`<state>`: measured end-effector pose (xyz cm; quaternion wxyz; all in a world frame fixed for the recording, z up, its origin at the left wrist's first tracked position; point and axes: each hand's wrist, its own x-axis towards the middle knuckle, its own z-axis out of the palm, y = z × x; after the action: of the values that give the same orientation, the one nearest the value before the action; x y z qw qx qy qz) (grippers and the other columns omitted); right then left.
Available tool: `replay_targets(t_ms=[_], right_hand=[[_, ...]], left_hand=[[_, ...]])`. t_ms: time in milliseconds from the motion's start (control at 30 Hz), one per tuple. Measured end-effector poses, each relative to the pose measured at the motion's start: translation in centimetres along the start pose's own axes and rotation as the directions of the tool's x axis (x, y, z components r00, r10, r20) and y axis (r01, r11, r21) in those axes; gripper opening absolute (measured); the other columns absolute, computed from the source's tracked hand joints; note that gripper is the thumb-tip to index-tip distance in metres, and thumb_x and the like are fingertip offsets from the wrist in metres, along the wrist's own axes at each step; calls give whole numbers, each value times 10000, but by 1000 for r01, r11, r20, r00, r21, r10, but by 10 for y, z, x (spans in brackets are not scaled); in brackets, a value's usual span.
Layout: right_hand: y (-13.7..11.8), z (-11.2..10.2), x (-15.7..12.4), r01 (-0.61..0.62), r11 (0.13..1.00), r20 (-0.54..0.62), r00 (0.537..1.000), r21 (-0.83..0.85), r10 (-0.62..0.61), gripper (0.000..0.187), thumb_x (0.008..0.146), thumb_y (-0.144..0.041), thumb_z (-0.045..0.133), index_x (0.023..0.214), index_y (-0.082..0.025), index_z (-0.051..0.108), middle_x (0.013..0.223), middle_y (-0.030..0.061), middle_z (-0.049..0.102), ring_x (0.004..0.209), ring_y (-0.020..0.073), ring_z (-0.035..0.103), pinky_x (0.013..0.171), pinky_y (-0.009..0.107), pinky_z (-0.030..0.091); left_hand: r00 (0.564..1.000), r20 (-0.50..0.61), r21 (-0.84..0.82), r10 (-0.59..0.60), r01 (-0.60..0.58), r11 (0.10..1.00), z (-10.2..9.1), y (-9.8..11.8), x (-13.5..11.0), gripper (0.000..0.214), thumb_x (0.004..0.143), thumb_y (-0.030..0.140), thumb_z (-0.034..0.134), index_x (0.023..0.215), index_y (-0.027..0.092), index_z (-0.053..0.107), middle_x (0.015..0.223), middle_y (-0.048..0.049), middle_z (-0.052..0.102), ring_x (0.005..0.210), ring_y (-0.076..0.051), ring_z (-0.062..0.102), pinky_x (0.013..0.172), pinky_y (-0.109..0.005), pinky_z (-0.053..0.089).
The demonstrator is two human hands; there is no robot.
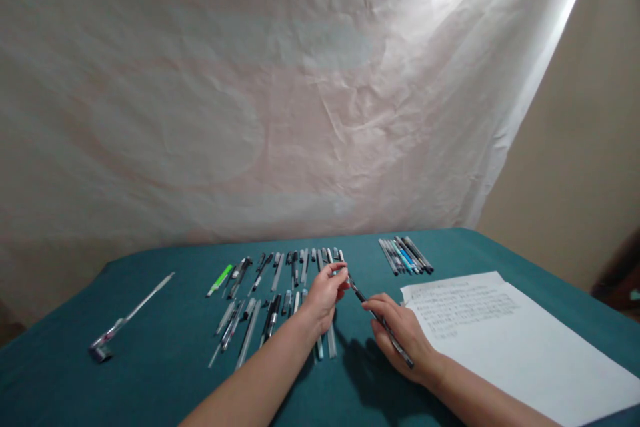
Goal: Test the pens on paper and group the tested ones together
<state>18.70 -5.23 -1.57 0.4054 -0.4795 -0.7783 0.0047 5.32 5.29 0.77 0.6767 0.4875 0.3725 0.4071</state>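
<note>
My right hand (403, 337) is closed around a dark pen (361, 294), which slants from its lower end by my palm up towards my other hand. At the pen's far end, the fingers of my left hand (325, 293) are pinched together on its tip. Whether a cap or another small part sits between them is too small to tell. Several uncapped and capped pens (249, 333) lie in two rough rows beneath and left of my left hand, and my left forearm covers part of the front row.
A bright green pen (220, 279) marks the left end of the back row. Another group of pens (406, 255) lies at the back right. A large sheet of paper with handwriting (505, 340) covers the right side. A thin stick-like object (131, 315) with a dark end lies far left.
</note>
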Motion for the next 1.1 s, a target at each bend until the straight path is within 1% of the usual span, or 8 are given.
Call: replay_targets(t_ms=[167, 433, 567, 667, 933, 1100], right_hand=[[1, 1, 0, -15, 1000, -26, 1000, -9, 15, 313, 806, -118, 401, 1099, -223, 436, 988, 70, 544, 791, 160, 566, 685, 272, 452], [3, 3, 0, -15, 998, -27, 1000, -53, 13, 312, 809, -110, 408, 1102, -209, 443, 1010, 76, 521, 810, 158, 548, 685, 264, 447], [4, 6, -1, 12, 992, 9, 1000, -125, -11, 290, 807, -101, 390, 1063, -208, 476, 996, 78, 504, 766, 156, 533, 669, 272, 440], [6, 7, -3, 40, 985, 9, 999, -166, -39, 281, 800, -96, 384, 1029, -207, 503, 952, 74, 494, 731, 156, 514, 645, 272, 430], [7, 6, -5, 69, 983, 10, 998, -171, -68, 252, 793, -109, 384, 985, -192, 524, 891, 67, 471, 693, 154, 478, 622, 269, 401], [8, 11, -8, 62, 979, 24, 998, -192, -58, 248, 792, -121, 387, 972, -199, 539, 851, 53, 454, 668, 151, 457, 603, 263, 384]], left_hand=[[999, 15, -50, -36, 36, 998, 4, -2, -3, 272, 715, 281, 608, 967, 193, 555, 712, 24, 559, 611, -75, 528, 545, -182, 323], [998, 25, -120, -56, 58, 991, 14, -8, -14, 267, 714, 264, 616, 959, 185, 547, 724, 5, 577, 645, -98, 544, 574, -204, 344], [1000, 13, -173, -22, 24, 985, 19, -9, -19, 253, 721, 256, 611, 951, 183, 535, 717, 16, 557, 636, -86, 528, 605, -206, 370], [1000, 14, -198, 21, -18, 980, 22, -9, -21, 247, 714, 254, 624, 934, 183, 539, 718, 22, 542, 637, -78, 517, 629, -204, 383], [999, 21, -235, 48, -41, 971, 27, -14, -25, 280, 703, 277, 640, 944, 176, 537, 709, 18, 533, 624, -81, 505, 625, -209, 391], [998, 19, -252, 58, -52, 966, 28, -19, -27, 292, 703, 285, 637, 951, 174, 531, 713, 20, 525, 612, -79, 500, 634, -217, 400]])
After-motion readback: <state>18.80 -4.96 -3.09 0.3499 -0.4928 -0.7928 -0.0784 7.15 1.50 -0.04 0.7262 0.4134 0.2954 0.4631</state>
